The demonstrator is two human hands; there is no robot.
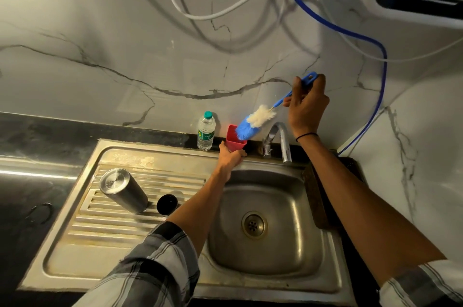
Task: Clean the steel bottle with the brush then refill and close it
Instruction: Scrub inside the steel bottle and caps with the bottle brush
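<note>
Gripping the blue handle, the right hand (pixel 307 104) holds the brush (pixel 255 120) at centre right, bristle tip dipping into a red cup (pixel 233 139) that the left hand (pixel 230 154) grasps from below, hiding its base. The steel bottle (pixel 122 190) stands upended at lower left, mouth hidden, its black cap (pixel 167 204) beside it.

Pretty dim, warm indoor light overall. A blown-out bright spot sits in the top left corner, and a streak of glare runs along the dark worktop (pixel 37 171) at its left edge. The hanging cables (pixel 200 13) throw soft looping shadows on the marble wall (pixel 100 56). Heavy wide-angle bending curves the worktop's edges, and the picture looks soft and a bit smeary.
</note>
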